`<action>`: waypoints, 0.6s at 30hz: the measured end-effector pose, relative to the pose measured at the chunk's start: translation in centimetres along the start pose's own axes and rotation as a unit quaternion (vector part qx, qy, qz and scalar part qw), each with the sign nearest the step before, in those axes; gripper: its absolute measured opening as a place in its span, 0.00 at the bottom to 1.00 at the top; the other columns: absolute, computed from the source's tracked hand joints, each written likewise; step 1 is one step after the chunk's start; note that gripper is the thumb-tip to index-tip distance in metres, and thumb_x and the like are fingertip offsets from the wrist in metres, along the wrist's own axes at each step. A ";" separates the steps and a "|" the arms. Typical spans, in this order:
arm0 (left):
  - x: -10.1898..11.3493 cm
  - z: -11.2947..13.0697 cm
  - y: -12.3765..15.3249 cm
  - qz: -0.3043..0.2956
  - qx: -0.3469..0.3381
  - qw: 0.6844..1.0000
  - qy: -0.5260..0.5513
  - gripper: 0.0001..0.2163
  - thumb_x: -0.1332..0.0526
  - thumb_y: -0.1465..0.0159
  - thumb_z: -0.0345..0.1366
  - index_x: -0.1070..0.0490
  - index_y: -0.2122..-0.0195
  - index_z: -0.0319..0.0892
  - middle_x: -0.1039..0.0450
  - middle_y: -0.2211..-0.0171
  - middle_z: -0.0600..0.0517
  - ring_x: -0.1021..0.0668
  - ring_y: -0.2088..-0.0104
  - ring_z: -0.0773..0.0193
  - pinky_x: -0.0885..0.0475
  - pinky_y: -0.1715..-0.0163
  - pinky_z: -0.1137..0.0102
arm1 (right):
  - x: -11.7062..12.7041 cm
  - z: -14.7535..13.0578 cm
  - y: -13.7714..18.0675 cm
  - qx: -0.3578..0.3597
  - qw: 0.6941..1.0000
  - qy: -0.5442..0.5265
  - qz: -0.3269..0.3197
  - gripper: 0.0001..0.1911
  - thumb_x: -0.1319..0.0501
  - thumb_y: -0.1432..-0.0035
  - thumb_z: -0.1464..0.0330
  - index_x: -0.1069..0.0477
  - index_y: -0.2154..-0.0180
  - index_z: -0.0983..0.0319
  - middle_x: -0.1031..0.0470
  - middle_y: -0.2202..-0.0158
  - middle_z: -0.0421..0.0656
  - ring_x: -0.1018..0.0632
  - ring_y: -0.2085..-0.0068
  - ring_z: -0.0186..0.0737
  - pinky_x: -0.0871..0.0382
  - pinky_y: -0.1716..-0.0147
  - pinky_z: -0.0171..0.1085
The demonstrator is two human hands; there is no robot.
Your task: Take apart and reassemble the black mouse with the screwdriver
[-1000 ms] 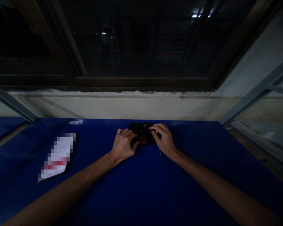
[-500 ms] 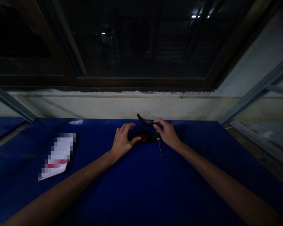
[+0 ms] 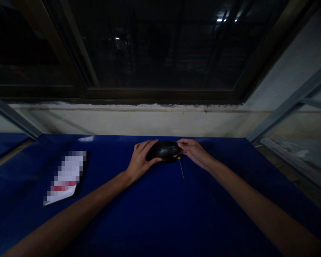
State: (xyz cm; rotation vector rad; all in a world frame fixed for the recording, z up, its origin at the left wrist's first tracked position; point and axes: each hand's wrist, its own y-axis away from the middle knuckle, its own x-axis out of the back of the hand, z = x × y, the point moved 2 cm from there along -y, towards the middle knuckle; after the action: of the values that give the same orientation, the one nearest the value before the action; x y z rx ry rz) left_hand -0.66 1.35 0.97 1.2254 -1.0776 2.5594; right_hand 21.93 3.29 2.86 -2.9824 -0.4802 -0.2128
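Observation:
A black, curved mouse cover (image 3: 167, 148) sits over the dark base of a computer mouse (image 3: 170, 159), whose lower edge shows beneath it with a little red. My left hand (image 3: 142, 157) wraps the left end of the mouse, fingers behind and thumb in front. At the other end, my right hand (image 3: 191, 149) pinches the cover's tip between thumb and fingers. Just below the right hand lies a screwdriver (image 3: 181, 169); its thin shaft and yellow collar are visible, while the handle is mostly hidden. Whether cover and base are fully joined, I cannot tell.
A white sheet or booklet with a red band (image 3: 65, 178), partly pixelated, lies on the left of the blue tabletop (image 3: 160, 214). Behind stand a pale wall (image 3: 117, 121) and a dark window (image 3: 160, 53). Grey metal posts (image 3: 280, 107) rise at both sides.
My right hand has brought the cover down from a raised, tilted pose onto the mouse base. My left thumb and fingers now touch the mouse's left end. The screwdriver stays put.

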 end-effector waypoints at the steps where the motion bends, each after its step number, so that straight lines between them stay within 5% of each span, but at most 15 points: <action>1: 0.0 0.0 0.0 0.002 -0.003 1.000 -0.001 0.28 0.38 0.42 0.48 0.43 0.42 0.49 0.33 0.46 0.48 0.31 0.47 0.56 0.39 0.48 0.58 | 0.1 -0.1 0.1 0.017 0.999 0.041 0.014 0.12 0.45 0.41 0.64 0.27 0.63 0.63 0.22 0.69 0.48 0.20 0.69 0.44 0.26 0.64 0.47; 6: 0.2 0.1 0.2 0.011 -0.002 1.000 0.003 0.27 0.37 0.43 0.48 0.42 0.44 0.49 0.31 0.48 0.48 0.29 0.49 0.55 0.39 0.49 0.57 | -0.7 -1.6 1.5 0.177 0.931 0.320 0.001 0.29 0.36 0.49 0.63 0.36 0.44 0.53 0.32 0.44 0.47 0.30 0.45 0.49 0.37 0.46 0.53; 10: 0.2 0.2 0.1 -0.020 0.013 0.999 0.022 0.33 0.36 0.44 0.44 0.49 0.40 0.48 0.33 0.48 0.47 0.31 0.48 0.53 0.40 0.48 0.55 | -1.5 -1.3 2.0 0.208 0.894 0.395 -0.035 0.29 0.39 0.45 0.66 0.40 0.42 0.49 0.33 0.44 0.44 0.30 0.46 0.48 0.36 0.46 0.52; 18: -0.7 0.1 -0.1 -0.123 0.037 0.991 0.029 0.40 0.34 0.48 0.39 0.55 0.37 0.48 0.32 0.52 0.45 0.30 0.49 0.50 0.41 0.47 0.50 | -2.1 0.1 2.0 0.212 0.883 0.415 -0.059 0.28 0.40 0.43 0.67 0.41 0.42 0.48 0.32 0.45 0.43 0.29 0.47 0.48 0.33 0.48 0.52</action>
State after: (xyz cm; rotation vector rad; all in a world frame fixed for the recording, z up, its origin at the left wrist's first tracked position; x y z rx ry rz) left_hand -0.10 1.46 0.56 1.2082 -0.7727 2.4480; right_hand 20.61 0.75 2.23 -2.1489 -0.4971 -1.1554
